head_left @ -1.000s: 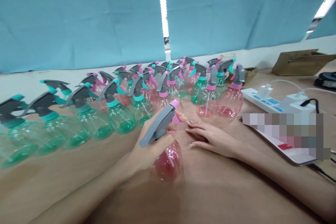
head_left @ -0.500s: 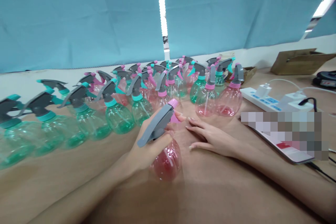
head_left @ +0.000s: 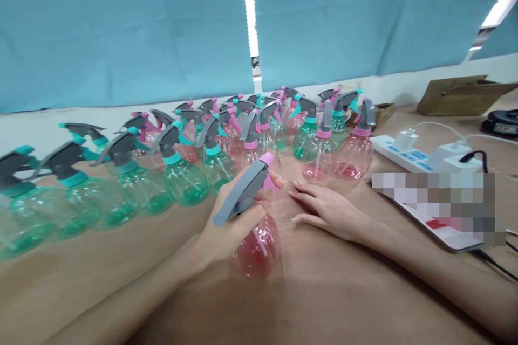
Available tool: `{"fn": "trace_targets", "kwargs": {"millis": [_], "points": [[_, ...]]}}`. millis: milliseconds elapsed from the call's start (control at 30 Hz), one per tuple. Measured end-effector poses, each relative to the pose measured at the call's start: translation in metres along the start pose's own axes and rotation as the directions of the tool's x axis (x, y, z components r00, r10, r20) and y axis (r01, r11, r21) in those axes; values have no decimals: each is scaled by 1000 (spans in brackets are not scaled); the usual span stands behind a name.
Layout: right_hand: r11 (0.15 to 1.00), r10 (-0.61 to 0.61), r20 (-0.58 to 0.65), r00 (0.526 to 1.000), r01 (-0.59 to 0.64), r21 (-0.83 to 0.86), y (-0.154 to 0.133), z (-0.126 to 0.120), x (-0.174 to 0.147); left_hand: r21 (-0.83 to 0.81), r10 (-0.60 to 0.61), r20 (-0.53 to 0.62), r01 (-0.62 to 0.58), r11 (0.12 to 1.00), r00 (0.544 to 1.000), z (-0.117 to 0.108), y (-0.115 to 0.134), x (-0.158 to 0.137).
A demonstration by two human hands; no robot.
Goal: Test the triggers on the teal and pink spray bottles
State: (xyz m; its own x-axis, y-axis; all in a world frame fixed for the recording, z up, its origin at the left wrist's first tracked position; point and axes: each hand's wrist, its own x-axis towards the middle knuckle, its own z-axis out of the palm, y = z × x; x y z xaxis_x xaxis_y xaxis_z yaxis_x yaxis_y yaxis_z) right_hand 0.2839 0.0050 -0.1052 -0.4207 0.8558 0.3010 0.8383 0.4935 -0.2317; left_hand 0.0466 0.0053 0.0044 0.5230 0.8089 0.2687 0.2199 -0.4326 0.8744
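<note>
My left hand (head_left: 237,218) is wrapped round the neck of a pink spray bottle (head_left: 259,250), which stands upright on the table. Its grey spray head (head_left: 245,188) with a pink nozzle points away to the upper right, and my fingers partly hide the neck and trigger. To the right of the bottle, my right hand (head_left: 324,207) lies on the tabletop with its fingers stretched out and nothing in them. Its fingertips point toward the bottle but stay apart from it.
Several green spray bottles (head_left: 188,180) line the left, with more pink and green ones behind. Two pink bottles (head_left: 353,155) stand beyond my right hand. A white power strip (head_left: 400,155), a partly blurred-out device (head_left: 449,229), cables and a cardboard box (head_left: 457,98) occupy the right side.
The fingers of my right hand have drawn slightly closer together. My left hand and the pink spray bottle look almost unmoved.
</note>
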Motion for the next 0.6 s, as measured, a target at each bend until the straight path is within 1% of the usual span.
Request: {"fn": "trace_targets", "kwargs": {"millis": [133,267,400,500,600], "points": [[1000,-2,11,1000,3,-30,0,2,-1,24,15,-4,-15,1000,1000,1,1,0],[1000,4,24,1000,-4,-8,2,2,-2,50,18,-12,-17,999,1000,1,0,0],[1000,8,66,998,-10,29,4,-1,-2,92,107,-36,-103,990,994,-1,0,-1],[998,1,74,997,-6,60,5,-2,-2,92,172,-6,-170,981,985,-1,0,-3],[998,2,74,997,-7,66,5,-3,-2,53,190,14,-190,980,982,0,-1,-2]]}}
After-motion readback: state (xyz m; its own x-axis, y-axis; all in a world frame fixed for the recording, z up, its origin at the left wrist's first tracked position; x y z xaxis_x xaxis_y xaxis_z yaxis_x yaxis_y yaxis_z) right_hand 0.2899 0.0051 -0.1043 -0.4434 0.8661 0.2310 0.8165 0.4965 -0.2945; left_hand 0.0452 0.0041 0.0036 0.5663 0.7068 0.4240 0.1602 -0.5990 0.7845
